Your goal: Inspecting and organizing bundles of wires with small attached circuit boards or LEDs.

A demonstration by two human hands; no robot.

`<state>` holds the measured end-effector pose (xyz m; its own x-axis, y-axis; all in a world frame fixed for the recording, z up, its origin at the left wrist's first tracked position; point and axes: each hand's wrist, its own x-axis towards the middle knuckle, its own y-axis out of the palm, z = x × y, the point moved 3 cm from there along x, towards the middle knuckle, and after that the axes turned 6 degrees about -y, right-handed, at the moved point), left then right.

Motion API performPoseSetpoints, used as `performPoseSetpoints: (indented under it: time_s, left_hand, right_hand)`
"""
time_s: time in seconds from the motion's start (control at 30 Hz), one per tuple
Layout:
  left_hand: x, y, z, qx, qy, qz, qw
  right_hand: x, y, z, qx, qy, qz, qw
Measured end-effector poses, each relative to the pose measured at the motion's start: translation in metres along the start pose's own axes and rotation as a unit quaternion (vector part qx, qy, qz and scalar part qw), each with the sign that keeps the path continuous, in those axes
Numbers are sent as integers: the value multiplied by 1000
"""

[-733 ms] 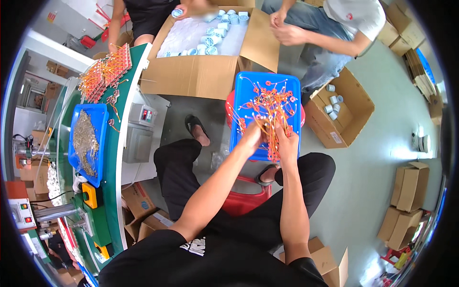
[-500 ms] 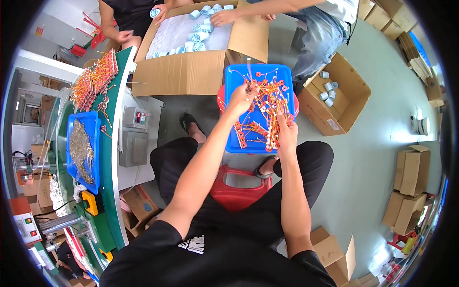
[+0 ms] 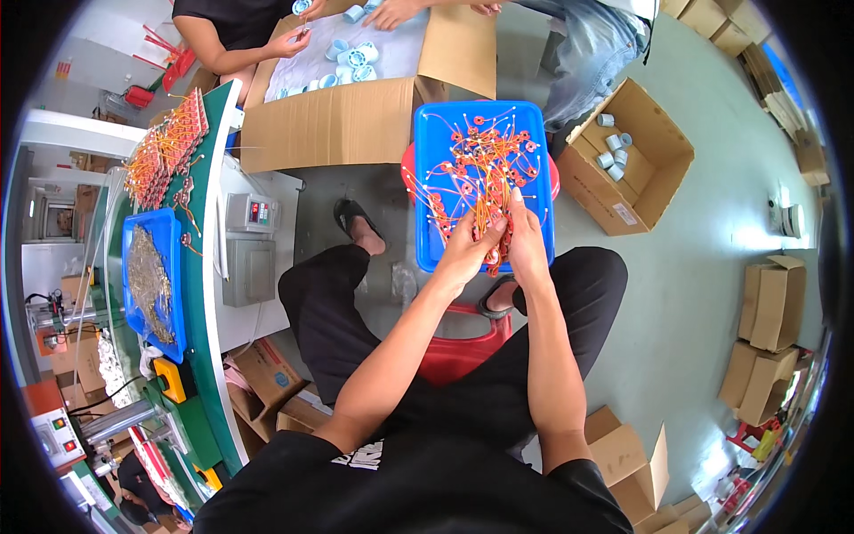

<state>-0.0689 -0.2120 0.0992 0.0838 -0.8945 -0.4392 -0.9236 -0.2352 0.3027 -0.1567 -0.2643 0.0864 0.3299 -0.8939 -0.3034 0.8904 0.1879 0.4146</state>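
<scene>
A blue tray [image 3: 427, 133] rests on a red stool [image 3: 407, 169] in front of my knees. Spread across it are small red circuit boards with orange wires [image 3: 480, 147], their wire ends white-tipped. At the tray's near edge, my left hand [image 3: 470, 252] and my right hand [image 3: 527, 242] come together, fingers closed around a bunch of these wired boards [image 3: 491, 209]. The bunch's lower end pokes out between my hands, and its wires fan away from me over the tray. My fingers hide part of what they grip.
Beyond the tray, two people reach into a large carton [image 3: 338, 125] of light-blue cylindrical parts. Another carton [image 3: 627, 200] with several such parts stands right. On the left, a green-topped bench [image 3: 203, 294] bears panels of wired boards [image 3: 169, 151] and a blue tray of metal pins [image 3: 149, 276].
My left hand has come down from the tray's middle to meet my right hand at the near edge. The bunch is now gathered between both. The tray appears slightly higher in view.
</scene>
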Motion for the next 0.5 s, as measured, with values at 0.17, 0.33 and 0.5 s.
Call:
performPoseSetpoints:
  time_s: [0.17,0.33,0.5]
  left_hand:
    - [6,-14,7,28,51,-9,998]
    - [3,-14,-17,191,105,-80,973]
    - [8,2,-3,221,154,-127,954]
  right_hand:
    - [1,2,8,-143,-97,-14,985]
    - [6,4,10,-224,-181,-41,957]
    - [-5,-1,6,-284,-175,-114,936]
